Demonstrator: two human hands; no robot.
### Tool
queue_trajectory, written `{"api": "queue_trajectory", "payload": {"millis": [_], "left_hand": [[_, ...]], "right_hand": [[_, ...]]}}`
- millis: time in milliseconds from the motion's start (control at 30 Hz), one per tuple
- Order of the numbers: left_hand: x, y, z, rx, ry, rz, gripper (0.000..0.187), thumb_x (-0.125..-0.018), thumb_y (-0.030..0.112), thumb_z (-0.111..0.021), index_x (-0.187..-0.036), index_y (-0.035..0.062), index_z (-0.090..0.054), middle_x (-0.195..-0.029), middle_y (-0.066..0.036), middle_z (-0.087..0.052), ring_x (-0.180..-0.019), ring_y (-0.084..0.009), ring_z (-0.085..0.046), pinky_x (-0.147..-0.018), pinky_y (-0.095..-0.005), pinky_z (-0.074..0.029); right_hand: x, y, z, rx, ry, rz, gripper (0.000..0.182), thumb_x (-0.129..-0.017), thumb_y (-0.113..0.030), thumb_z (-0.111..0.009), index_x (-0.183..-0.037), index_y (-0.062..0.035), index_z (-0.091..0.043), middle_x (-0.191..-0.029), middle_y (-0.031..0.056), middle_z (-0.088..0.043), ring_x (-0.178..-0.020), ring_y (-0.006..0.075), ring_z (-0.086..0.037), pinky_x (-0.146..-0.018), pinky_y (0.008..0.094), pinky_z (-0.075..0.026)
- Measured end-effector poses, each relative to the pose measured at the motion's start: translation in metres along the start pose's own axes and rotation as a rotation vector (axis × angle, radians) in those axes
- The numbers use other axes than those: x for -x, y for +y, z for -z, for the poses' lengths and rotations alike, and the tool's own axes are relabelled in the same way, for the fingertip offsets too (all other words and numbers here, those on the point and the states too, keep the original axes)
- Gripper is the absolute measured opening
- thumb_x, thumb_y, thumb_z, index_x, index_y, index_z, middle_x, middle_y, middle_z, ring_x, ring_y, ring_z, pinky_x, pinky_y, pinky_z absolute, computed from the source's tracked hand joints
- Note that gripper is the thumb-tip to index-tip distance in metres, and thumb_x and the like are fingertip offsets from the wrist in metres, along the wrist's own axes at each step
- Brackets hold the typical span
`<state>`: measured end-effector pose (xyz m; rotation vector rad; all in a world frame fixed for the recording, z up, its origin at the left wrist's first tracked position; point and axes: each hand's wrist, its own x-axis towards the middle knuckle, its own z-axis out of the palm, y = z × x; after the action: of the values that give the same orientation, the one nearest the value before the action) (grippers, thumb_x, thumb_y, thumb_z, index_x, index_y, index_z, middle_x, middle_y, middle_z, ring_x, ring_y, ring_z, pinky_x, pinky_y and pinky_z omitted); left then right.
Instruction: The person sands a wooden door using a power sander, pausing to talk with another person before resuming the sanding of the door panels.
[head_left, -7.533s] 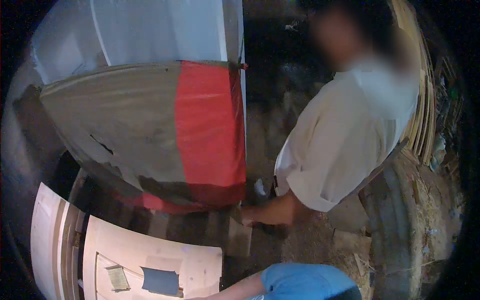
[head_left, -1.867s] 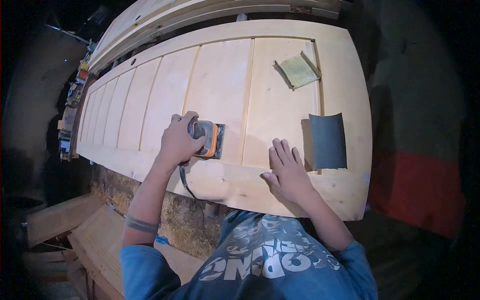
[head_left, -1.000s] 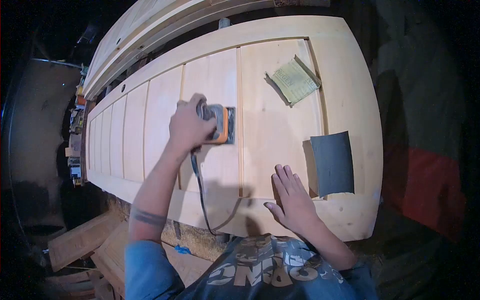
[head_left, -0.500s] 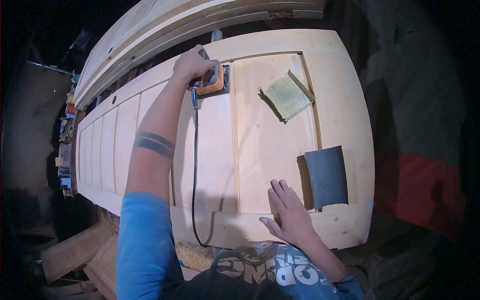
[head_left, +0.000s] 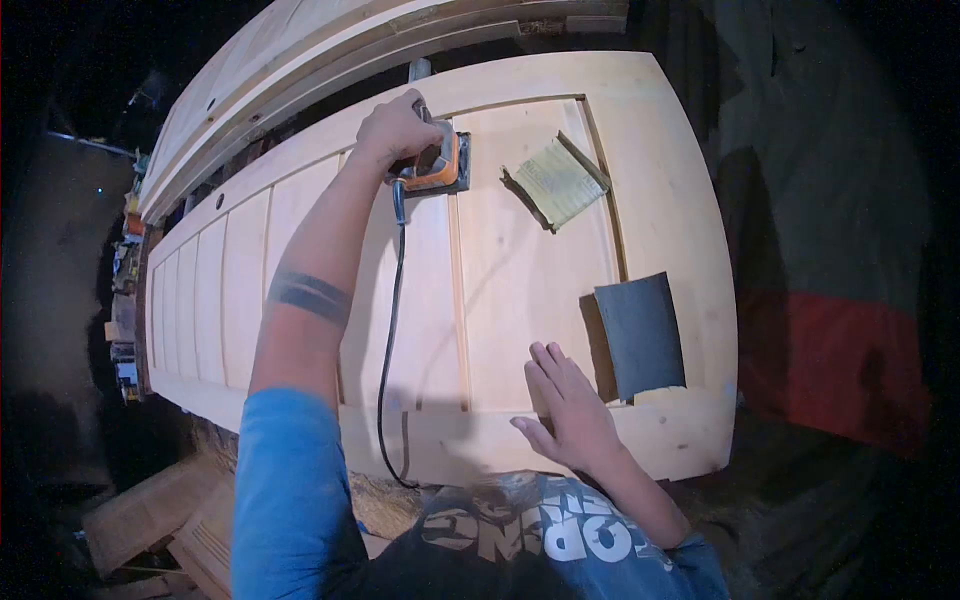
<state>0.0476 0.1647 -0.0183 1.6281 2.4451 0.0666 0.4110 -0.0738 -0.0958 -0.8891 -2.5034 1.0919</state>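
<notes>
My left hand (head_left: 398,130) is wrapped round the top of an orange and black electric sander (head_left: 437,165). The sander's pad rests on a pale wooden panelled door (head_left: 690,230), near the far edge of the panels. From the sander a black cord (head_left: 390,340) runs down across the door towards my body. My right hand (head_left: 572,410) lies palm down on the near part of the door, fingers stretched out and holding nothing. Just right of it is a curled dark sheet of sandpaper (head_left: 642,335). A creased yellowish sheet of sandpaper (head_left: 556,183) lies farther up on the same panel.
Beyond the far edge, more wooden doors (head_left: 330,75) are stacked. Wooden pieces (head_left: 155,505) lie on the floor at lower left. Assorted items (head_left: 125,330) stand past the door's left end. A red patch (head_left: 850,365) shows on the dark floor at right.
The sander in my left hand has shifted slightly right across the door, over the strip between two panels. The whole view has moved a little; my right hand stays flat near the dark sandpaper.
</notes>
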Motion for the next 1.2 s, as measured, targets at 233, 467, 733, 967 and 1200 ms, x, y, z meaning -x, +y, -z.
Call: {"api": "queue_trajectory", "payload": {"millis": [233, 467, 733, 967, 1200], "left_hand": [[0.135, 0.012, -0.014, -0.025, 0.013, 0.015, 0.057, -0.070, 0.036, -0.073, -0.121, 0.0150, -0.061, -0.110, -0.025, -0.065, -0.099, -0.0416, -0.068, -0.088, -0.0475, -0.056], [0.263, 0.037, -0.023, 0.055, -0.007, 0.078, 0.055, -0.074, 0.029, -0.074, -0.124, 0.0136, -0.059, -0.110, -0.025, -0.058, -0.093, -0.0428, -0.067, -0.086, -0.0481, -0.056], [0.318, 0.045, -0.028, 0.081, -0.032, 0.136, 0.057, -0.074, 0.027, -0.075, -0.127, 0.0128, -0.058, -0.110, -0.026, -0.058, -0.091, -0.0448, -0.067, -0.082, -0.0489, -0.057], [0.316, 0.002, -0.023, 0.069, -0.009, 0.206, 0.059, -0.072, 0.028, -0.076, -0.127, 0.0153, -0.058, -0.112, -0.025, -0.058, -0.094, -0.0427, -0.067, -0.084, -0.0479, -0.056], [0.310, -0.098, -0.006, 0.028, 0.014, 0.293, 0.058, -0.072, 0.030, -0.075, -0.126, 0.0167, -0.059, -0.109, -0.020, -0.060, -0.095, -0.0392, -0.068, -0.084, -0.0464, -0.057]], "right_hand": [[0.002, 0.008, -0.003, -0.123, 0.061, 0.018, 0.072, -0.092, -0.027, -0.068, -0.145, 0.0102, -0.036, -0.156, 0.0300, -0.033, -0.146, 0.0467, -0.030, -0.121, 0.0509, -0.028], [-0.001, 0.010, -0.010, -0.284, 0.123, -0.018, 0.065, -0.099, -0.020, -0.058, -0.150, 0.0083, -0.029, -0.160, 0.0327, -0.022, -0.151, 0.0462, -0.021, -0.123, 0.0490, -0.023], [-0.018, 0.007, -0.014, -0.159, 0.135, -0.019, 0.062, -0.101, -0.025, -0.054, -0.153, 0.0032, -0.033, -0.162, 0.0308, -0.018, -0.151, 0.0484, -0.016, -0.122, 0.0568, -0.018], [-0.059, 0.004, -0.031, 0.096, 0.049, 0.073, 0.060, -0.100, -0.030, -0.053, -0.153, -0.0049, -0.037, -0.163, 0.0266, -0.020, -0.150, 0.0498, -0.016, -0.118, 0.0639, -0.018], [-0.105, -0.015, -0.060, 0.337, -0.065, 0.189, 0.067, -0.097, -0.037, -0.059, -0.152, -0.0074, -0.036, -0.161, 0.0235, -0.026, -0.151, 0.0437, -0.019, -0.119, 0.0618, -0.020]]}}
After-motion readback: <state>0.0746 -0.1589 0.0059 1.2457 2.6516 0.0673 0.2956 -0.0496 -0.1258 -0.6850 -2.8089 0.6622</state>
